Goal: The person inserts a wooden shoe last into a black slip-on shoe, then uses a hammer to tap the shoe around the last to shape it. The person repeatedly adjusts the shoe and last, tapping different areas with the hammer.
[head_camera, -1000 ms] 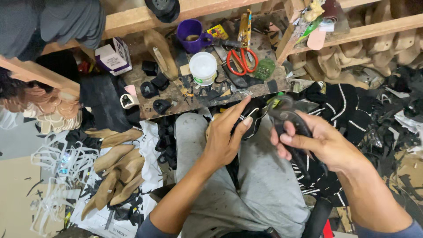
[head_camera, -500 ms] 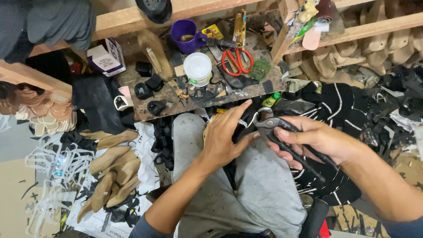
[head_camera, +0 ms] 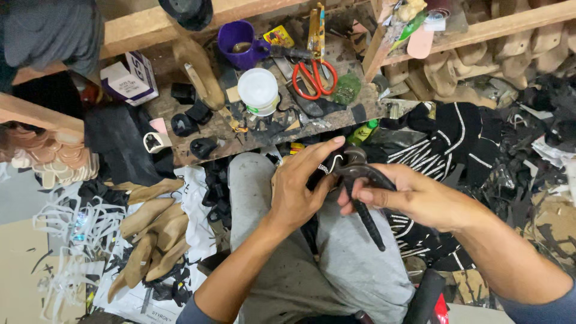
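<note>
While the right hand point(head_camera: 414, 198) grips dark pincers point(head_camera: 360, 192), the left hand point(head_camera: 303, 186) clasps a black shoe piece point(head_camera: 327, 171) at frame centre.
Above them, on the cluttered tabletop point(head_camera: 180, 153), lie red-handled scissors point(head_camera: 315, 75), a white tub point(head_camera: 259, 90) and a purple mug point(head_camera: 237, 42).

The black workpiece point(head_camera: 324, 171) on the lap was mostly hidden behind the left hand point(head_camera: 300, 189), so its shape could not be told. The pincers' point(head_camera: 360, 192) head was buried against it, and the right hand point(head_camera: 414, 201) covered part of the handles. The black round object point(head_camera: 187, 12) at the top was cut off by the edge. The grey cloth point(head_camera: 51, 33) in the upper left corner ran out of view. What the purple mug point(head_camera: 239, 42) held was too small to tell.
</note>
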A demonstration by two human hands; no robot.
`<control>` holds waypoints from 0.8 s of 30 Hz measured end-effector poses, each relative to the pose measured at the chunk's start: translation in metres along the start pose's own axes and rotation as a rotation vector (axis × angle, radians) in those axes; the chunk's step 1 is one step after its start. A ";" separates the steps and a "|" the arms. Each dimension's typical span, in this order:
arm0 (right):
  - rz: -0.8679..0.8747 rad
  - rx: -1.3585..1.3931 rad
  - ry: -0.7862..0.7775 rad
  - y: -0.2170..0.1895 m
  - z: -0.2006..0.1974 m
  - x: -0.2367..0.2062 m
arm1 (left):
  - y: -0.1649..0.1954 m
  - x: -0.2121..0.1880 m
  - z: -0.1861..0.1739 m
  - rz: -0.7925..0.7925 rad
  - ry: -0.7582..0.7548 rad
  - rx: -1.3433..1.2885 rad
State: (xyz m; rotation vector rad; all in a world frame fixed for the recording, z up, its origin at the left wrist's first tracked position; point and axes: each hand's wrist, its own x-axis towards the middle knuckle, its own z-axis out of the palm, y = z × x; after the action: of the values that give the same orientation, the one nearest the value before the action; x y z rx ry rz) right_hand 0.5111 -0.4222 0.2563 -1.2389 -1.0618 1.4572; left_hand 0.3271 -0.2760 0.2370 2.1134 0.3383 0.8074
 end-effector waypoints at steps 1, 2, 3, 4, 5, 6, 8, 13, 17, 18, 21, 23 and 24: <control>0.196 0.162 -0.016 -0.002 0.002 -0.001 | 0.000 -0.001 0.001 0.005 0.009 0.009; 0.181 0.122 0.078 -0.003 0.008 0.000 | 0.000 -0.003 0.000 0.016 0.023 0.026; 0.163 0.078 0.170 0.000 0.020 0.003 | 0.001 -0.004 0.000 -0.009 0.011 0.013; 0.147 0.038 0.261 0.004 0.032 0.007 | 0.001 -0.004 -0.001 -0.038 -0.003 -0.001; 0.091 0.029 0.303 0.009 0.044 0.011 | 0.001 -0.004 -0.002 -0.072 -0.021 -0.018; 0.039 0.022 0.351 0.014 0.054 0.014 | 0.001 -0.004 -0.003 -0.066 -0.002 -0.022; -0.002 0.008 0.374 0.016 0.057 0.013 | 0.001 -0.004 -0.004 -0.033 0.036 -0.037; -0.104 -0.613 0.257 0.003 0.048 -0.009 | 0.010 -0.017 -0.003 -0.065 0.047 -0.012; -0.220 -1.300 0.365 -0.009 0.078 -0.020 | 0.023 -0.037 -0.005 -0.122 0.074 0.083; -0.219 -1.387 0.365 -0.013 0.085 -0.021 | 0.025 -0.040 -0.007 -0.103 0.093 0.083; -0.185 -1.402 0.368 -0.017 0.098 -0.022 | 0.026 -0.046 -0.013 -0.058 0.098 0.065; -0.149 -1.314 0.378 -0.013 0.102 -0.017 | 0.021 -0.050 -0.024 -0.055 0.057 0.045; -0.126 -1.264 0.392 -0.009 0.104 -0.012 | 0.018 -0.053 -0.030 -0.053 0.024 0.000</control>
State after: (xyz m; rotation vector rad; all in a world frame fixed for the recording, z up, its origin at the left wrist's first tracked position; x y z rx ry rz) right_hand 0.4098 -0.4368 0.2799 -2.1131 -1.7881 0.2673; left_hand 0.2666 -0.2947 0.2417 2.0873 0.4048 0.8027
